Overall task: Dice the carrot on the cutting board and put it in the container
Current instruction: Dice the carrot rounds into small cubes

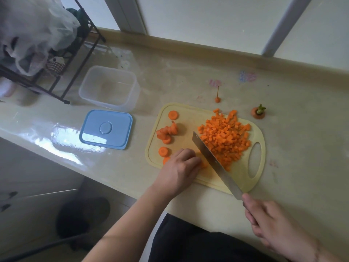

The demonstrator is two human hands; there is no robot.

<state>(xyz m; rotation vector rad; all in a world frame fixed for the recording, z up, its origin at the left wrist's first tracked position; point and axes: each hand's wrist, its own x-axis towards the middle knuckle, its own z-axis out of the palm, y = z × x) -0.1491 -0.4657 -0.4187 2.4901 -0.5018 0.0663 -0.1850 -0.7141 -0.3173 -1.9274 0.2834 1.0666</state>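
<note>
So the person's mid-chop right now. Right hand (272,222) is wrapped round the handle of a big knife (213,159), blade angled down across the cutting board (190,118). Left hand (181,167) sits knuckles-up at the near edge of the board, fingers curled over what looks like a bit of carrot. I can only see a sliver of orange poking out by the fingertips, so I can't say exactly what's pinned under there.

If I were coaching: keep those left fingertips tucked back so the flat of the blade rides against the knuckles, and rock the knife instead of lifting it high. The blade is right next to that hand, so slow and even beats fast. Also the heap of cubes is crowding the knife's far side, so I'd shove it further over to get a bit more room.

Carrot-wise, most of it looks done. There's a fat pile of diced carrot (225,138) on the right half of the board, small and pretty even cubes, bright orange. On the left half there are still some carrot rounds (167,132), some stacked and leaning, a couple lying loose. The clear container (132,80) sits well off to the left on the counter with nothing in it, its blue lid (106,128) lying flat just in front of it. The trimmed carrot top (258,112) and the tail end (217,99) sit on the counter behind the board.
</note>
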